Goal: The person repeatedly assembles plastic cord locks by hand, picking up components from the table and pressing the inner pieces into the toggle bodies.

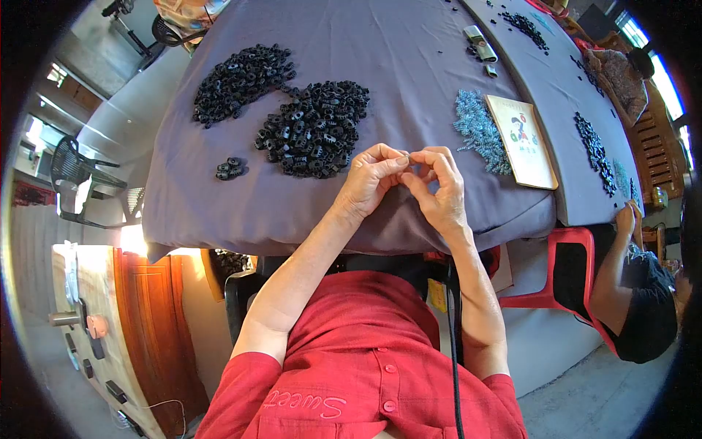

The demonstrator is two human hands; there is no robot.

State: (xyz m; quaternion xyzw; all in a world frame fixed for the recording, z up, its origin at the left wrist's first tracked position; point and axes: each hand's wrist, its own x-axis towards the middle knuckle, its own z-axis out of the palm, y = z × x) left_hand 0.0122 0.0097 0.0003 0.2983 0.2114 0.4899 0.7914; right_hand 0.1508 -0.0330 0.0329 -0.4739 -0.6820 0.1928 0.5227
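My left hand (371,179) and my right hand (441,192) meet above the front of the cloth-covered table, thumbs and fingertips pinched together. Whatever lies between the fingertips is too small or hidden to make out. Just beyond my left hand is a large heap of small black plastic parts (313,130). A second heap of black parts (241,79) lies farther back and left. A few black parts (229,169) sit apart near the left front. To the right of my right hand is a pile of small blue-grey pieces (481,132), partly under a booklet (522,141).
A grey cloth (409,66) covers the table. A phone-like object (480,43) lies at the back right. On the adjoining table are more black parts (594,154). A co-worker's hand (627,217) is there, beside a red chair (553,271). A black cable (453,351) hangs before me.
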